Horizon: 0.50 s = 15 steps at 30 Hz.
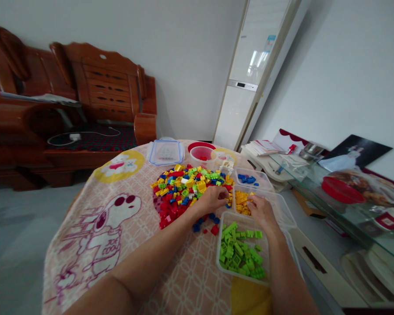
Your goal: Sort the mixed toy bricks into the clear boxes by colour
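A heap of mixed building bricks (184,183) in red, yellow, blue, green and white lies on the round table. My left hand (212,199) is at the heap's right side, fingers curled together; whatever they hold is hidden. Over a clear container of yellow bricks (241,202), my right hand (261,209) has its fingertips pinched at a yellow brick (250,197). Nearer me stands a clear container of green bricks (238,253), beneath my right wrist's left side. Blue bricks (247,179) sit in another clear container behind the yellow ones.
At the table's back are a clear box with a blue-edged lid (166,152) and a round tub (202,155) with something red inside. A few white bricks (227,166) lie nearby. Loose red and blue bricks (213,228) lie before the heap. A glass shelf (315,188) stands at the right.
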Each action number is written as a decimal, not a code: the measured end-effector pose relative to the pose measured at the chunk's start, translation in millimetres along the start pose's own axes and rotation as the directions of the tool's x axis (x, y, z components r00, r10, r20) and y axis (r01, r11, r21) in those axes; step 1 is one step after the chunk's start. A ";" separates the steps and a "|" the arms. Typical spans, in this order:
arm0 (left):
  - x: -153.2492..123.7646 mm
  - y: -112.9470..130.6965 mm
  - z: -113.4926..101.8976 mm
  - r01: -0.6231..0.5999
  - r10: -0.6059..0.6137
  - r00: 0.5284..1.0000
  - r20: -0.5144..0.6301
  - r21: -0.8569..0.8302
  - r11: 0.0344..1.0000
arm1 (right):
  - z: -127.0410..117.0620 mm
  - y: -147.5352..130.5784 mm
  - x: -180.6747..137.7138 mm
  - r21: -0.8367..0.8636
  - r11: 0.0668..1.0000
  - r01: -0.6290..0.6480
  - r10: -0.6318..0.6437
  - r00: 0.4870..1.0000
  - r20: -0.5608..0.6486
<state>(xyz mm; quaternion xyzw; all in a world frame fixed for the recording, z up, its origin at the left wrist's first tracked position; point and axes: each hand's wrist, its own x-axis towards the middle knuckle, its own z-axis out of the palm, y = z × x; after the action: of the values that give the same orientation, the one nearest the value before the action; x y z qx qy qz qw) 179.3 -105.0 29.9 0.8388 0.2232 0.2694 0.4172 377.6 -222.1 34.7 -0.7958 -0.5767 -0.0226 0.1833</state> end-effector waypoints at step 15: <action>-2.0 13.7 2.7 -0.137 0.137 0.989 0.047 0.001 0.991 | -4.9 -4.6 -0.7 -0.010 1.000 -0.022 0.023 1.000 0.021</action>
<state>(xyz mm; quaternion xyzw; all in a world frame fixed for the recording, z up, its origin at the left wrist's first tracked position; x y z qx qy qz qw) 181.6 -115.3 39.1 0.8590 0.1559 0.2774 0.4010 374.0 -223.1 40.2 -0.8034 -0.5694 -0.0152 0.1735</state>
